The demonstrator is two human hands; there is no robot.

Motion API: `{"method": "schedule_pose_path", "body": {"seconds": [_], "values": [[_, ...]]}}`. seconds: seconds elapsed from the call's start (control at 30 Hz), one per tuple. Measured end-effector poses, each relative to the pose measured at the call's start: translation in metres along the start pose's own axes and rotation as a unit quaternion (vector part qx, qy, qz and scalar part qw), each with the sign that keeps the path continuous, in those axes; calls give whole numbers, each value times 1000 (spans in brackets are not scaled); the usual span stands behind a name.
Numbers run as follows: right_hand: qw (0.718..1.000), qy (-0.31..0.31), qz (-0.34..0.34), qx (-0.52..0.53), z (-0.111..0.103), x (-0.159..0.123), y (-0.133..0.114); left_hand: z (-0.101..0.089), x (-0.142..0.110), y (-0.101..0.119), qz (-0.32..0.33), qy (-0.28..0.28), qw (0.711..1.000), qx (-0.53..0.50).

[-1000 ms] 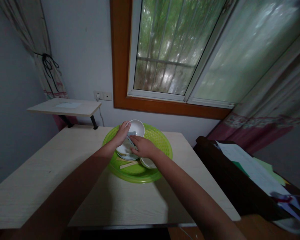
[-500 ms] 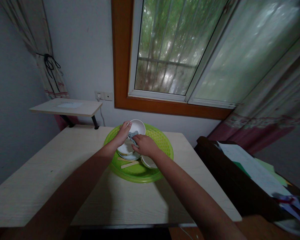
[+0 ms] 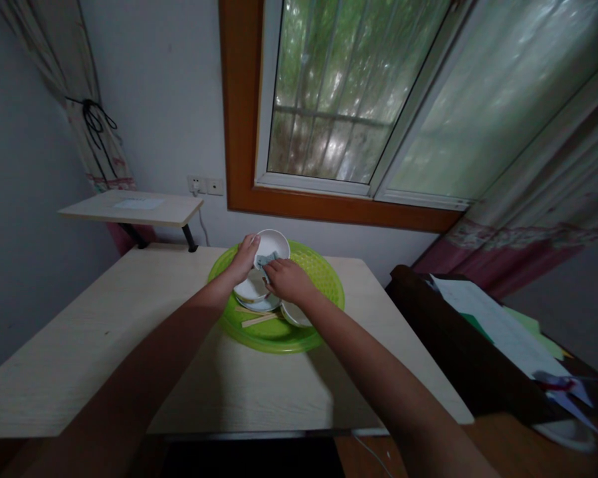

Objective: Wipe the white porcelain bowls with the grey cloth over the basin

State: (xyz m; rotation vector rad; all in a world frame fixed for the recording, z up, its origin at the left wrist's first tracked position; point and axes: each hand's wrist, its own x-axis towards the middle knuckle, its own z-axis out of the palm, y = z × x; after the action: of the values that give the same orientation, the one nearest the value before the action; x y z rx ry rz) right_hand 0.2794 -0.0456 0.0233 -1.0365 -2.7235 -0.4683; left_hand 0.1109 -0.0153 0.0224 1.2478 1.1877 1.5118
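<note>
My left hand (image 3: 245, 257) grips the left rim of a white bowl (image 3: 274, 241), which is tilted so its inside faces me. In my right hand (image 3: 288, 279) is a grey-blue cloth (image 3: 266, 259), bunched under the fingers and pressed at the bowl's lower inside. Below the hands, a second white bowl (image 3: 252, 286) rests on a white plate (image 3: 262, 305). Another bowl (image 3: 295, 315) sits to the right, partly hidden by my right wrist. Light wooden chopsticks (image 3: 260, 319) lie in front of the plate. All of these are on a round green plastic tray (image 3: 279, 345).
The tray stands on a pale wooden table (image 3: 179, 398) against the wall. A small raised shelf (image 3: 164, 211) with a paper is at the back left. To the right, a dark piece of furniture (image 3: 428, 338) holds papers (image 3: 493, 325). A window (image 3: 333, 99) is behind.
My right fingers have shifted slightly up with the cloth against the bowl and now curl more closely. The left hand keeps its hold. The whole view has moved a little.
</note>
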Motion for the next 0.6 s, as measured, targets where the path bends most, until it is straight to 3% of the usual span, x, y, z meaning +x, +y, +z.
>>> {"method": "schedule_pose_path", "body": {"seconds": [0.2,0.37,0.6], "values": [[999,16,-13,38,6,1,6,3,0,-2,-1,-25,999,-36],[999,3,-47,2,0,-1,8,-1,3,-8,-35,-77,992,-93],[997,33,-46,-49,-4,-5,22,-9,7,-8,-70,-51,991,-104]]}}
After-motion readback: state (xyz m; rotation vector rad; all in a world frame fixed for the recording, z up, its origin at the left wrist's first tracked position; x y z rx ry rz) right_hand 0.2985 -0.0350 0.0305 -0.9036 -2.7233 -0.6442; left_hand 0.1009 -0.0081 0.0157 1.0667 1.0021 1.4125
